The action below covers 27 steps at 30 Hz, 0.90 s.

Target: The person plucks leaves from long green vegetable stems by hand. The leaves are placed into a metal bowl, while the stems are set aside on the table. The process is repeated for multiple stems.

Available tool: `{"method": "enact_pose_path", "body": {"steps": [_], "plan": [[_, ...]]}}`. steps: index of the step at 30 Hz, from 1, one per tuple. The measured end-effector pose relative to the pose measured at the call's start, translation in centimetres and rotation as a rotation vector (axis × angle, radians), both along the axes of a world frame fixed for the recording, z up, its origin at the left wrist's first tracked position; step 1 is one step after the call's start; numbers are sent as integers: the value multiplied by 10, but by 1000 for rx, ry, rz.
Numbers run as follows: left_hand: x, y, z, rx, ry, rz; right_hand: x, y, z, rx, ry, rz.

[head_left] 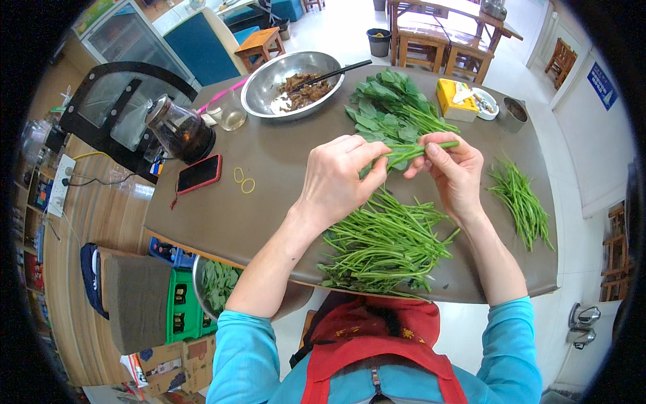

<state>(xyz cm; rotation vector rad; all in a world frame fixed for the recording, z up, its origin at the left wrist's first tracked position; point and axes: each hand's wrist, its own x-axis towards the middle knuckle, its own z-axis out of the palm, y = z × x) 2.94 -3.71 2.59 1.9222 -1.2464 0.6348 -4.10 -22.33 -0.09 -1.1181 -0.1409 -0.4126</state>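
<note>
Between my two hands, over the brown tabletop [272, 202], stretches a small bunch of green stems [404, 151]. My left hand [343, 174] grips its leafy side, and the fingers hide most of those leaves. My right hand [451, 169] pinches the stems close to their cut ends. Just beyond lies a pile of leafy greens [388, 103], leaves to the left and stems to the right. Below my hands, a large heap of bare green stems [388, 242] spreads to the table's near edge. A smaller bundle of thin stems [520, 197] rests to the right.
A steel bowl [257, 96] holding brown food and black chopsticks [348, 69] stands at the back. Leftward are a glass [229, 113], a glass pot [176, 131], a phone [199, 174] and rubber bands [247, 186]. A tissue box [456, 101] and ashtray [485, 103] sit back right. A leaf-filled basin [201, 288] is lower left.
</note>
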Motion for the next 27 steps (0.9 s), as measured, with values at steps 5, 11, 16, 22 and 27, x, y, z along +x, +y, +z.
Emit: {"method": "enact_pose_path", "body": {"steps": [5,11,16,22,27], "plan": [[-1,0,-1,31,-101,135,-4,12,-4,-200,-86,-94],[22,7,-15,-338,863,129,-14,15,2,-650,-437,-405],[35,46,-29,-872,1635,-303,0,-3,-4,-10,28,-126],[-14,118,-38,-1111,1609,-301,1,-12,-16,111,119,51],[-64,242,-78,-983,956,561,-8,-6,-31,-824,241,151]]}}
